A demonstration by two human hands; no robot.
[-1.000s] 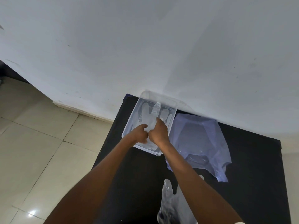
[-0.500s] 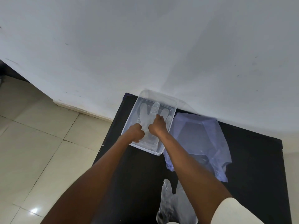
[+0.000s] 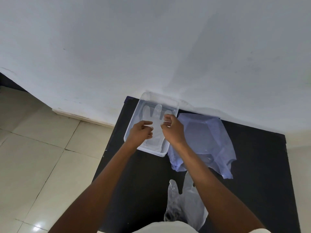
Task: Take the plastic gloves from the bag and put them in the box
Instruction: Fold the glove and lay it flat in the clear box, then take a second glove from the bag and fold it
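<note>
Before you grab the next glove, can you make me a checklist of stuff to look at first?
1. Glove in the box lies flat, fingers toward the wall: ok.
2. Box sits fully on the black table, not hanging off the edge: ok.
3. Left hand has let go of the glove: cannot tell, its fingers curl just above it.
4. Right hand is free: cannot tell, its fingertips are pinched together over the box.
5. Another glove waits on the table near the person: ok.
6. Bag is beside the box, within easy reach: ok; whether gloves remain inside, cannot tell.
</note>
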